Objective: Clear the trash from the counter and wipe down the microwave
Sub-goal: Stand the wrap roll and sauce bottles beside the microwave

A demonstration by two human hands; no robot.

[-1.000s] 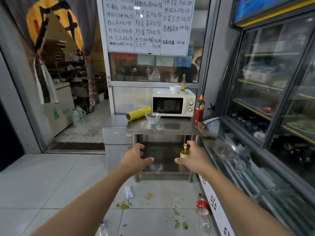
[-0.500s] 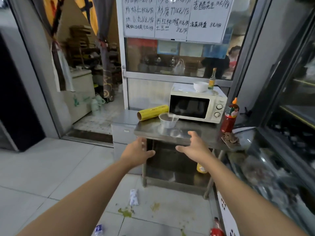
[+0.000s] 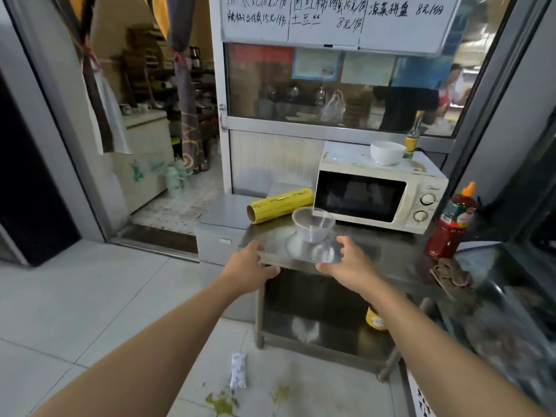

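The steel counter fills the middle of the room, with the cream microwave on it toward one o'clock, its top stained. At eleven o'clock from the hands lies a yellow roll of wrap; a crumpled brown rag sits at three o'clock. Dead ahead, twelve o'clock, stands a clear plastic cup. The left hand and right hand hang at the counter's near edge, fingers spread, holding nothing. I'd say trash-clearing is only starting: next they must close around that cup gently, since it looks flimsy.
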